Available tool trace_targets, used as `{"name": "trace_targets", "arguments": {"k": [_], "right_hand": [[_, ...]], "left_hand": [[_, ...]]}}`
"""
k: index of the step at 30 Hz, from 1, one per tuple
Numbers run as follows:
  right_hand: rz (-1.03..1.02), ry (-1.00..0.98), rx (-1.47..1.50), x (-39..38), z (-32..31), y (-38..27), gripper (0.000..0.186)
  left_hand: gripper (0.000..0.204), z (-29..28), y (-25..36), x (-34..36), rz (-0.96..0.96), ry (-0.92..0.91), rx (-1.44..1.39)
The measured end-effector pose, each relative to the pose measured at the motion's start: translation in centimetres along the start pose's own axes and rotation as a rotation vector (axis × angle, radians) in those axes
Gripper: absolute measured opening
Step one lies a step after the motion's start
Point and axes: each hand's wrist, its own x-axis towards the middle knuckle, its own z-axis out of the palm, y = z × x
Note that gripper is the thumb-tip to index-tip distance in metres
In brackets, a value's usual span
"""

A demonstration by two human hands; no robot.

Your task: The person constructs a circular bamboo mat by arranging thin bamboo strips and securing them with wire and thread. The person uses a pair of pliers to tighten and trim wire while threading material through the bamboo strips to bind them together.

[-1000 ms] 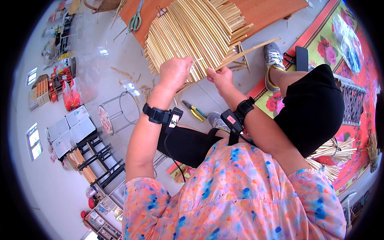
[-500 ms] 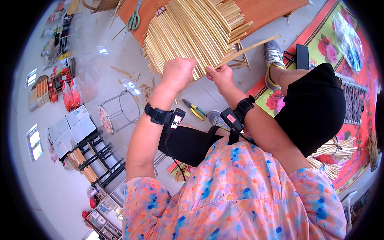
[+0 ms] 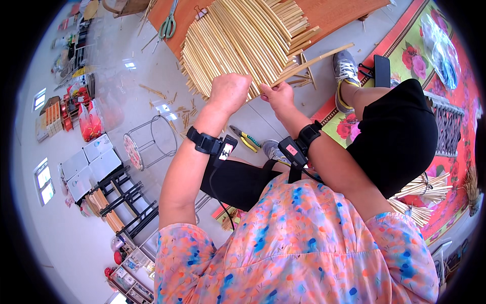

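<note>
Left hand (image 3: 230, 92) curled into a fist, any contents hidden, at the near edge of a rounded mat of straw-yellow sticks (image 3: 233, 45), far and partly over an orange-brown table (image 3: 349, 12). Right hand (image 3: 278, 96) pinching between thumb and finger at the mat's near right edge, beside a long pale-yellow stick (image 3: 319, 62). Green-handled scissors (image 3: 167, 26) left; yellow-and-green pliers (image 3: 246, 140) nearer, on grey floor (image 3: 253, 116).

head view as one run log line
left hand: fisted at near edge of round yellowish stick panel; right hand: touching same edge; green-handled scissors: at brown table edge
</note>
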Motion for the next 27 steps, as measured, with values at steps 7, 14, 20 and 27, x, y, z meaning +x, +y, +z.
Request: {"name": "trace_targets", "arguments": {"k": [7,14,20,27], "right_hand": [[0.021,-0.032,-0.059,0.4,-0.2,0.4,0.017],[-0.019,0.014,-0.007,0.6,-0.1,1.0,0.017],[0.002,0.017,0.000,0.2,-0.1,0.5,0.017],[0.023,0.026,0.015,-0.1,0.0,-0.2,0.018]], "left_hand": [[0.014,0.1,0.0,0.1,0.012,0.007,0.027],[0.012,-0.3,0.1,0.3,0.024,-0.011,0.034],[0.009,-0.7,0.4,0.6,0.029,-0.065,0.082],[0.009,-1.2,1.1,1.3,0.082,-0.070,0.109]]}}
